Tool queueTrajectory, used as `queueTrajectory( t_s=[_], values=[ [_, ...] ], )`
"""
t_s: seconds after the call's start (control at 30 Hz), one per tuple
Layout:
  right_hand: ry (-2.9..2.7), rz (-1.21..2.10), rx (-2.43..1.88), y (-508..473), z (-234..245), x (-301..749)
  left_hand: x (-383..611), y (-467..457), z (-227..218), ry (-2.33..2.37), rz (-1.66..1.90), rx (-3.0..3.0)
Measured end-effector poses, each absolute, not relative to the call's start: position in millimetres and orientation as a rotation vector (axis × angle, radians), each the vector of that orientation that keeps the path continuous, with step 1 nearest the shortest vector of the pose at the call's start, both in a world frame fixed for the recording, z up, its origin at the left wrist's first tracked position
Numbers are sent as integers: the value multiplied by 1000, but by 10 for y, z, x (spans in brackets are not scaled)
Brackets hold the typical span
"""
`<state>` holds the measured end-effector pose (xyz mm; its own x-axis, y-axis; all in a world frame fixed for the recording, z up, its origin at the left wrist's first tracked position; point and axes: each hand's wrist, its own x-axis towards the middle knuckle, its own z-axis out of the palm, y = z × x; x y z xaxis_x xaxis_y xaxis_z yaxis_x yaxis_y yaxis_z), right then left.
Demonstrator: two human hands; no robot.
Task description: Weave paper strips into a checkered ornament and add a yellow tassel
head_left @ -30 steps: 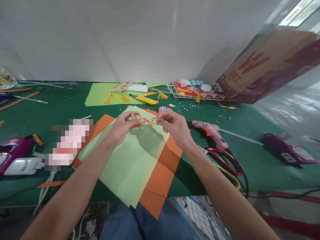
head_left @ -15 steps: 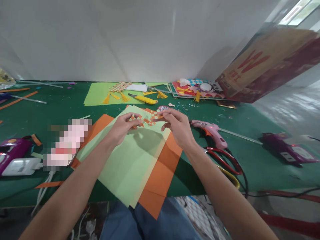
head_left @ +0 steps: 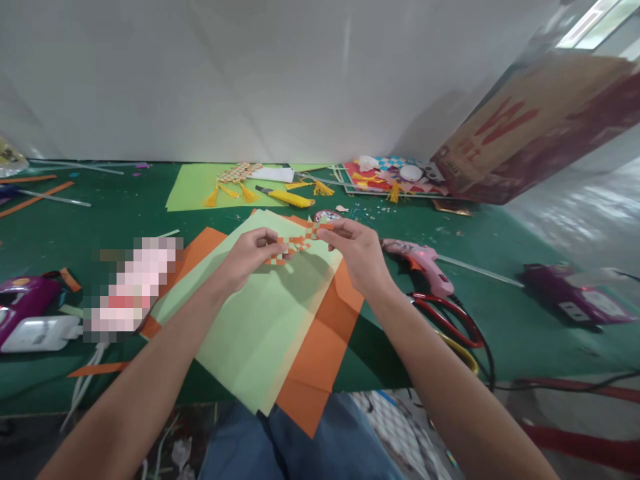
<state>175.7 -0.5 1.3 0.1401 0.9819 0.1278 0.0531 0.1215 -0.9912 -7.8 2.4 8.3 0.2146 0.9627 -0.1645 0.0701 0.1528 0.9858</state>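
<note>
A small woven paper piece (head_left: pixel 296 244), checkered orange and pale green, is held between both hands above the table. My left hand (head_left: pixel 250 257) pinches its left end with closed fingers. My right hand (head_left: pixel 356 253) pinches its right end near the top. Beneath them lies a light green paper sheet (head_left: pixel 260 320) stacked over orange paper sheets (head_left: pixel 320 360), which overhang the table's front edge above my lap.
The green table (head_left: pixel 125 220) carries a pink glue gun (head_left: pixel 423 263), red-handled scissors (head_left: pixel 450 320), a yellow utility knife (head_left: pixel 287 197), tasselled woven ornaments (head_left: pixel 235 179), a purple glue gun (head_left: pixel 575 297) at right, another purple tool (head_left: pixel 25 300) at left, and a cardboard box (head_left: pixel 540 127).
Both hands turned the woven piece slightly. The right hand shifted up and left along its right end, while the left hand's fingers curled tighter over the left end.
</note>
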Motion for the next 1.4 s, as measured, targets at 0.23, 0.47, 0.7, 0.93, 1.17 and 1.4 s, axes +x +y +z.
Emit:
queueTrajectory(
  t_s=[0.23, 0.47, 0.7, 0.93, 1.17, 1.4],
  values=[
    [-1183, 1162, -1222, -16, 26, 1752, -64, 1, 110, 1160, 804, 1255],
    [-1235, 1110, -1251, -23, -1, 1702, -62, -11, 114, 1155, 799, 1272],
    [-1292, 1096, -1262, -23, -17, 1682, -54, -17, 121, 1115, 796, 1310],
    [-1285, 1099, -1226, -22, -38, 1669, -65, -6, 85, 1090, 805, 1267],
    [-1301, 1046, -1250, -17, -59, 1675, -66, -7, 89, 1075, 797, 1251],
    [-1300, 1007, -1238, -27, -57, 1649, -58, -19, 115, 1115, 782, 1262]
  ],
)
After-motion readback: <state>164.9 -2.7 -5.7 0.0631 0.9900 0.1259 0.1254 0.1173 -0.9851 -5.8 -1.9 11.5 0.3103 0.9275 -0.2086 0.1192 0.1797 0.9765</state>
